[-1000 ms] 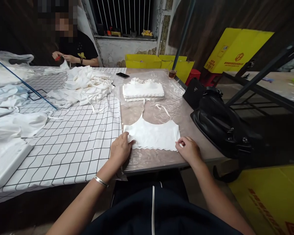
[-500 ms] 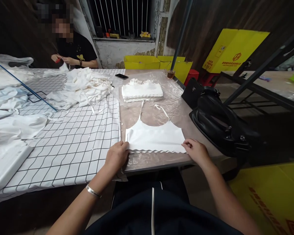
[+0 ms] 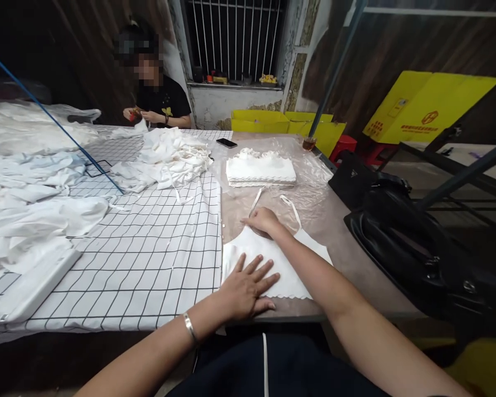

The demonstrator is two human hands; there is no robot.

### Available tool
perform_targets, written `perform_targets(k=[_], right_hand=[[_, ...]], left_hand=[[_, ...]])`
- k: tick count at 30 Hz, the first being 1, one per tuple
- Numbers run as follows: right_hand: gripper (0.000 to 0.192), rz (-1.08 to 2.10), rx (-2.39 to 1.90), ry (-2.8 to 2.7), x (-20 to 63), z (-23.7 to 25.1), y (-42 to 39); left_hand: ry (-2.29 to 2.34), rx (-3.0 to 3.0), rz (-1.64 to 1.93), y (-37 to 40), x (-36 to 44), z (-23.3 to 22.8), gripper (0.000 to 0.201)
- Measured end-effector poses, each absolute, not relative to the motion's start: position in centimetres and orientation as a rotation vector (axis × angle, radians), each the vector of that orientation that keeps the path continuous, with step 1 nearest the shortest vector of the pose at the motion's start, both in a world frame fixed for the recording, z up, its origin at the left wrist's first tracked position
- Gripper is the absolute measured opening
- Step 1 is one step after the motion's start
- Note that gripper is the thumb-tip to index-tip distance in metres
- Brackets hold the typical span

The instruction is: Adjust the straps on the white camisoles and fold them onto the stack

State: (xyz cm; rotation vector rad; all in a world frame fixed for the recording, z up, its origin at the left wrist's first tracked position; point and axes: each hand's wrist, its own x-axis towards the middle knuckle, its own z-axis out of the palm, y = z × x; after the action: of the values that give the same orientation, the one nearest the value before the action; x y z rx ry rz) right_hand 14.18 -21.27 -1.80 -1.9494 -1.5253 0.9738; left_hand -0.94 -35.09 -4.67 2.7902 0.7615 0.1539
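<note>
A white camisole top [image 3: 287, 262] with a scalloped hem lies flat in front of me, its two thin straps pointing away. My left hand [image 3: 248, 284] is open, palm down with fingers spread, pressing on its lower left part. Across the garment reaches my right hand [image 3: 263, 219], fingers closed in a pinch at the base of the left strap [image 3: 256, 199]; the fingertips partly hide that spot. The right strap [image 3: 291, 208] lies loose and bent. Just beyond is a neat stack of white tops [image 3: 261, 170].
At left, a checked cloth [image 3: 157, 275] bears heaps of white garments [image 3: 173, 157]. A phone [image 3: 226, 143] and a glass of brown liquid [image 3: 309, 143] lie farther back. Black bags [image 3: 400, 231] line the right edge. Across the table, a person [image 3: 161, 102] handles white fabric.
My left hand has left the hem's left corner and now lies flat on the top. My right hand has moved from the right corner up and left to the left strap. The view has shifted left.
</note>
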Motion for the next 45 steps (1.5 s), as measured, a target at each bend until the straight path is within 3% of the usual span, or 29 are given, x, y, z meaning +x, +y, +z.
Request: perform_targets(k=[7,17,21,25,28,32,38,45], right_hand=[[0.019,1.455,-1.753,-1.29,14.1,-0.6,-16.1],[0.025,1.335,-1.601,-1.249,17.4,7.8,-10.9],[0.026,1.328,-1.441,-1.58,16.1,10.8,-17.6],[0.024,1.248,-0.858,-2.558,15.1,12.1,-29.1],[0.032,1.172,-0.837,-2.605,16.0,10.5,-35.1],[0.027,1.035,-1.411,-1.744,18.0,4.4,-36.6],[0.046,1.587,-1.175,-1.086,16.5,-1.8,-36.2],[0.031,1.878,-1.065,-1.076,16.9,-0.7,-37.6]], left_hand=[[0.712,2.729,0.129,-35.1,-0.7,-5.5,0.07],[0.672,2.597,0.064,-34.8,-0.5,-5.3,0.072],[0.73,1.816,0.429,-34.0,-0.6,-3.3,0.069],[0.698,0.629,0.609,-32.3,-0.3,-1.8,0.066],[0.6,0.264,0.627,-31.6,0.2,-1.7,0.04],[0.571,0.233,0.675,-31.9,0.8,-1.5,0.028],[0.692,0.46,0.584,-31.8,1.1,0.1,0.024],[0.758,0.566,0.48,-28.4,0.4,0.3,0.025]])
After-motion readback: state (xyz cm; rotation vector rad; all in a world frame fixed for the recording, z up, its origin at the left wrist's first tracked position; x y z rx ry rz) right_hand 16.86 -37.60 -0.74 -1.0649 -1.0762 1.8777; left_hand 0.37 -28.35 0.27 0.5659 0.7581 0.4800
